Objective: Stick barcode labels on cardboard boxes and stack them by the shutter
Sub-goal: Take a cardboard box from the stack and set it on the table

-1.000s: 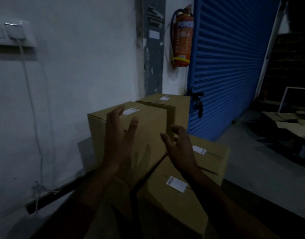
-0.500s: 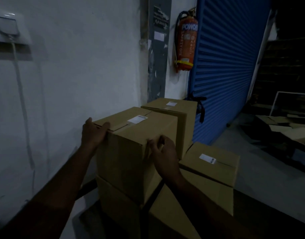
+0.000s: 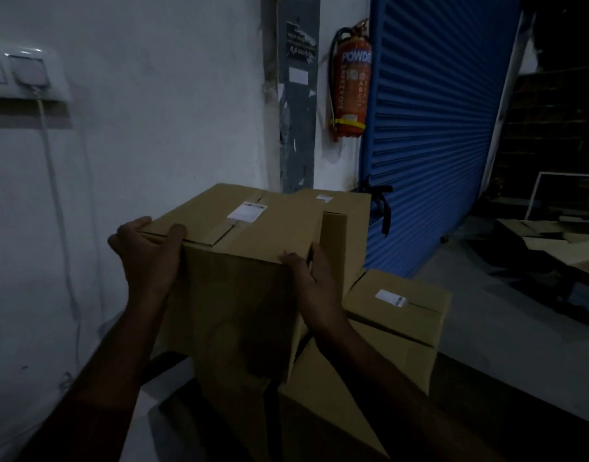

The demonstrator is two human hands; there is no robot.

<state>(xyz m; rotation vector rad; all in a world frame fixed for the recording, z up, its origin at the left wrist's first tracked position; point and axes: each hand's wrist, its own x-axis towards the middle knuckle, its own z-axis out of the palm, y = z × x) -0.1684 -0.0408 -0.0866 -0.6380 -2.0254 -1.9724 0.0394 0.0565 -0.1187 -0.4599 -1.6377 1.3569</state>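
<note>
Beside shutter point(image 3: 429, 128), box point(image 3: 239, 288) now tilted, both hands gripping top corners

Dimly lit and soft throughout, darkening to near black right of the blue shutter point(image 3: 433, 128); straight lines bowing toward frame edges.

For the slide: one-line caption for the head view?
Both hands, left hand and right hand, grip a labelled cardboard box atop the stack beside the blue shutter.

Matt brown cardboard on the nearest box point(image 3: 239, 295), with a smooth white paper label point(image 3: 247, 211) on top. Ribbed blue painted metal for the shutter point(image 3: 429, 128). Glossy red fire extinguisher point(image 3: 351, 91). Matt white wall point(image 3: 153, 111).
</note>
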